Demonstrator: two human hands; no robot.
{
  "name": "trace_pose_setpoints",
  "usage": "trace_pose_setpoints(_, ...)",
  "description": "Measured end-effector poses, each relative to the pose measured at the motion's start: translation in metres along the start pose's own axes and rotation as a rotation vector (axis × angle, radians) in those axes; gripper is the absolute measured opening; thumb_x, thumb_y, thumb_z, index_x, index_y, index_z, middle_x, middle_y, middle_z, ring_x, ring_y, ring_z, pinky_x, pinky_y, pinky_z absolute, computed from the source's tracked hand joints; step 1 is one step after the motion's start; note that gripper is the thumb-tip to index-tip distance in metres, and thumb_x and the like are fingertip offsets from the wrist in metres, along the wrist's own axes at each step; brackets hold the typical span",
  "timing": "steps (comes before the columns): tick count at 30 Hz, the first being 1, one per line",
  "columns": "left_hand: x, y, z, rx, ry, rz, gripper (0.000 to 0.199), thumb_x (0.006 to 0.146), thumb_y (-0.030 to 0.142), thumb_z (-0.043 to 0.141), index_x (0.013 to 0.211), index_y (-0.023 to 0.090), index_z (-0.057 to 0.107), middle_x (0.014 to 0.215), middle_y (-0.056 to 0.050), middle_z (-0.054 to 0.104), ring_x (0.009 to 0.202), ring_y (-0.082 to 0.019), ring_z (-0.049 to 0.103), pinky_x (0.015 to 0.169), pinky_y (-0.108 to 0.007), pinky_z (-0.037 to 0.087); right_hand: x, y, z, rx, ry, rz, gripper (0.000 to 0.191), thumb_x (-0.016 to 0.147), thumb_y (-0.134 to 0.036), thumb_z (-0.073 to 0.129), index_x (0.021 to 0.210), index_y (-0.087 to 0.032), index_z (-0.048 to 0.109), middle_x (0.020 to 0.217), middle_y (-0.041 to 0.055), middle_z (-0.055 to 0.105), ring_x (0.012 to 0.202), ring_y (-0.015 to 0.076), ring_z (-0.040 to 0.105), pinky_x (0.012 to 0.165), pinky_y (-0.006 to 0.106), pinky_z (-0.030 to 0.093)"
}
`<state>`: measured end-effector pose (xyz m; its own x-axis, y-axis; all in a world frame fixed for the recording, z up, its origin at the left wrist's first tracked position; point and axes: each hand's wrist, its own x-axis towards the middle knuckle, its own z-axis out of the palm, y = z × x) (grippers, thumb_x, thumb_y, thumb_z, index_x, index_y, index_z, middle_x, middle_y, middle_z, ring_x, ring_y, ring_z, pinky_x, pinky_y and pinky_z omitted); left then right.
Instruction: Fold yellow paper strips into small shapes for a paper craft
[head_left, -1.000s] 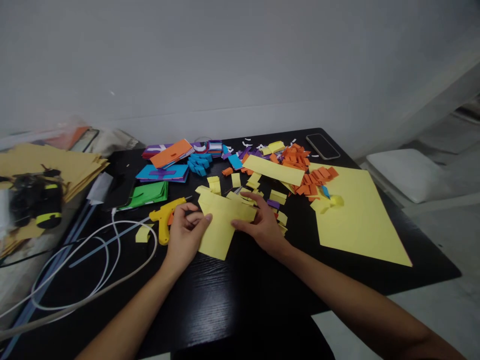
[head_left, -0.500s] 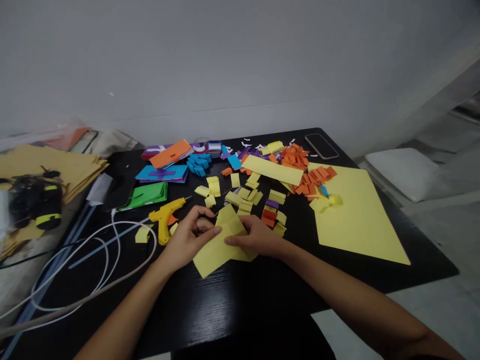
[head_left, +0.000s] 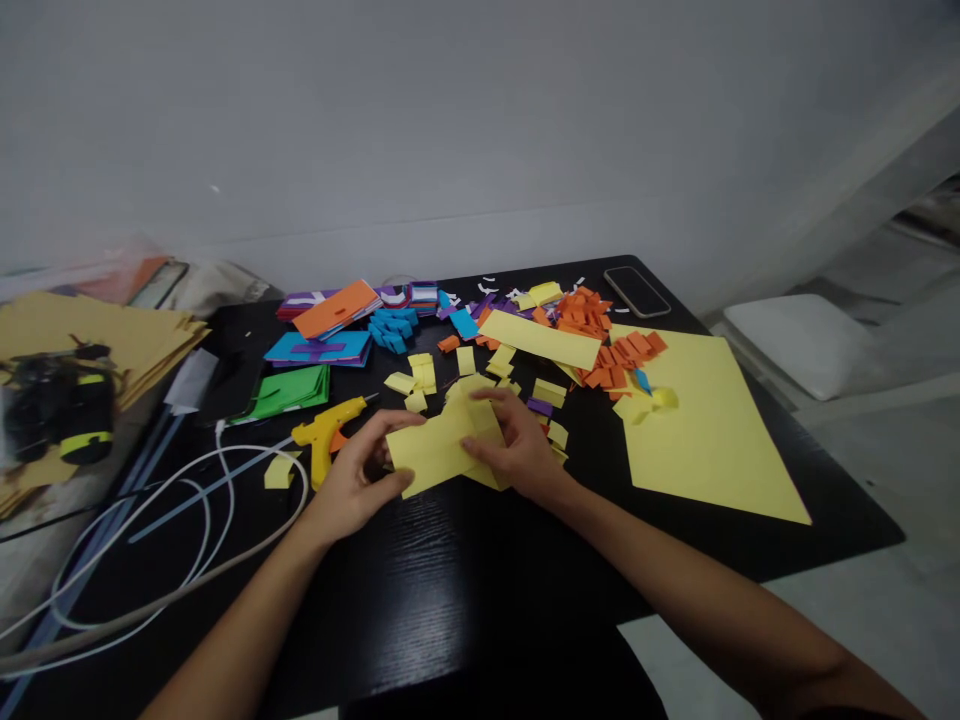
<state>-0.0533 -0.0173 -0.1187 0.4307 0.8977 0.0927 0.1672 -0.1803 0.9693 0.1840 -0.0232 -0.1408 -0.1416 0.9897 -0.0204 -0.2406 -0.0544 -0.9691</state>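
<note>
Both hands hold yellow paper [head_left: 433,450] above the near middle of the black table. My left hand [head_left: 358,478] pinches its left end between thumb and fingers. At the right end, my right hand [head_left: 517,448] grips it, thumb on top. The paper has overlapping, angled parts near the right hand; whether it is one sheet or more I cannot tell. Just left of my left hand lies a yellow glue gun [head_left: 324,436]. Behind the hands are small folded yellow paper pieces [head_left: 422,372], some hidden by the held paper.
A large yellow sheet [head_left: 712,430] covers the right side, with orange folded pieces [head_left: 585,315] by its far edge. A yellow strip [head_left: 540,340], blue pieces [head_left: 391,328], green paper [head_left: 291,392] and a phone [head_left: 637,291] lie behind. A white cable [head_left: 202,465] loops at left.
The yellow paper has turned so its left end is higher and lies more level. My left hand has shifted to that end; my right fingers now reach over the paper's far edge.
</note>
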Motion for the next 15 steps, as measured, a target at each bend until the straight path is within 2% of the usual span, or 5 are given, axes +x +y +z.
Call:
trace_pose_setpoints(3,0.0,0.0,0.003,-0.014,0.042,-0.012,0.039,0.085,0.025,0.074,0.122,0.025,0.064,0.104,-0.003,0.064,0.08,-0.015,0.06,0.066,-0.023,0.049,0.001,0.003,-0.002,-0.046,0.008,0.006,0.036,0.073,-0.025,0.079,0.106,-0.025,0.065,0.102,0.0024,0.07,0.088,0.0192,0.068,0.076,0.033,0.057)
trace_pose_setpoints(8,0.006,0.0,0.016,-0.101,0.225,-0.06,0.04,0.082,0.026,0.078,0.118,0.022,0.062,0.083,0.002,0.063,0.067,-0.012,0.06,0.059,-0.021,0.049,0.0,0.003,-0.001,-0.019,0.007,0.031,0.031,0.073,-0.025,0.08,0.098,-0.024,0.063,0.089,0.0001,0.071,0.078,0.0173,0.068,0.069,0.031,0.055)
trace_pose_setpoints(10,0.009,0.001,0.019,-0.159,0.302,-0.062,0.042,0.078,0.025,0.082,0.115,0.021,0.061,0.077,0.004,0.064,0.065,-0.011,0.061,0.06,-0.02,0.05,-0.002,0.001,0.001,0.047,0.012,0.046,0.044,0.071,-0.026,0.083,0.105,-0.027,0.055,0.087,-0.0017,0.072,0.076,0.0178,0.07,0.067,0.031,0.057)
trace_pose_setpoints(12,0.009,0.001,0.02,-0.222,0.375,-0.059,0.046,0.075,0.024,0.084,0.115,0.021,0.06,0.077,0.003,0.067,0.068,-0.012,0.064,0.064,-0.022,0.053,-0.004,-0.002,0.002,0.121,0.018,0.073,0.065,0.068,-0.026,0.088,0.118,-0.03,0.047,0.089,-0.0024,0.075,0.076,0.0197,0.073,0.068,0.034,0.06)
trace_pose_setpoints(15,0.006,-0.001,0.023,-0.313,0.417,-0.083,0.054,0.073,0.026,0.087,0.119,0.022,0.06,0.091,-0.002,0.074,0.081,-0.017,0.071,0.073,-0.026,0.057,-0.005,-0.006,0.005,0.181,0.056,0.088,0.09,0.064,-0.027,0.092,0.136,-0.033,0.039,0.094,-0.0007,0.077,0.085,0.0232,0.076,0.079,0.041,0.064)
